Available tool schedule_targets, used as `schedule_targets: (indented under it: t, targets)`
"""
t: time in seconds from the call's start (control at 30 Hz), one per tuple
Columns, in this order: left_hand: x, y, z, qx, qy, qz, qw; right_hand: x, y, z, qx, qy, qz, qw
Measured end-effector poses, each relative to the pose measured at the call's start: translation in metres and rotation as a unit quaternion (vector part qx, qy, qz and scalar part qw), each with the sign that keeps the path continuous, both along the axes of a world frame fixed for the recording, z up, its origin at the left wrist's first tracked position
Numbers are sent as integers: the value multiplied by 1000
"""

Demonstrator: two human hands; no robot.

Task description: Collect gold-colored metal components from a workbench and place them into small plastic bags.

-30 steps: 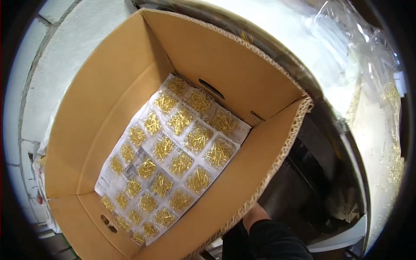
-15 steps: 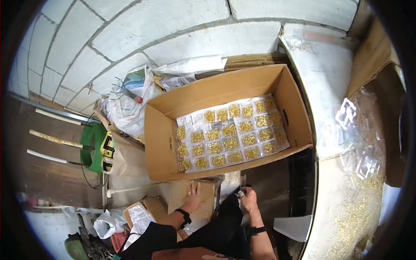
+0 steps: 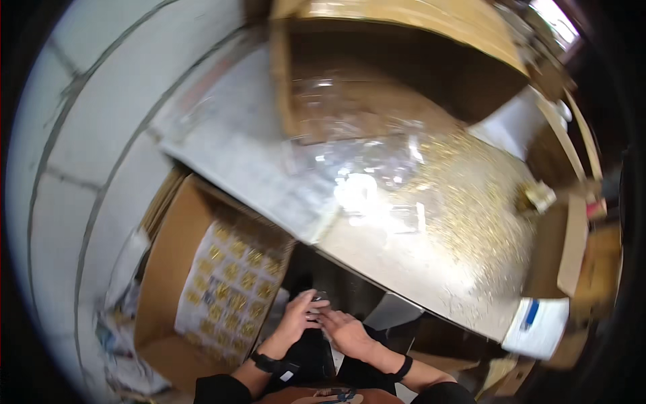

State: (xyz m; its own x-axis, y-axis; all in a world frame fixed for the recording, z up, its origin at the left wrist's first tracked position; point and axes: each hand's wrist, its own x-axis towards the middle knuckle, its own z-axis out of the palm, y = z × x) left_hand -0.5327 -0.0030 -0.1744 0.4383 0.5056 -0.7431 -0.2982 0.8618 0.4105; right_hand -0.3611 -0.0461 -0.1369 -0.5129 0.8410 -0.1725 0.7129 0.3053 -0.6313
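Observation:
My left hand (image 3: 296, 320) and my right hand (image 3: 346, 334) meet above my lap, beside the large cardboard box. Their fingers are bent together around a small dark thing (image 3: 321, 295); blur and the fingers hide what it is. In the open cardboard box (image 3: 161, 296), at the lower left, flat clear packets (image 3: 231, 271) of gold-coloured small metal pieces lie in rows on printed paper.
A pale worktop (image 3: 404, 259) spreads to the right, with loose gold-coloured pieces (image 3: 471, 202) and clear plastic bags (image 3: 383, 161). A big open carton (image 3: 404, 13) stands at its back. A blue object (image 3: 531, 314) lies on white paper at the right. A block wall (image 3: 121, 121) rises at left.
My view has swung right, toward the worktop. My left hand has left the flat cardboard it was resting on and come together with my right hand.

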Motion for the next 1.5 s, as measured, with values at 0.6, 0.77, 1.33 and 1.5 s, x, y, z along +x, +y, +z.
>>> schedule_targets:
  t: [0.6, 0.77, 1.33, 1.5]
  targets:
    - [48, -29, -20, 240, -23, -159, 957, 37, -143, -9, 263, 128, -379, 878]
    - [25, -54, -49, 239, 42, -199, 950, 163, -201, 16, 422, -103, -577, 692]
    - [109, -38, -124, 150, -14, -211, 966, 180, 40, -11, 170, -111, -500, 842]
    - [116, -39, -119, 152, -38, -230, 961, 197, 13, -10, 230, 55, -602, 763]
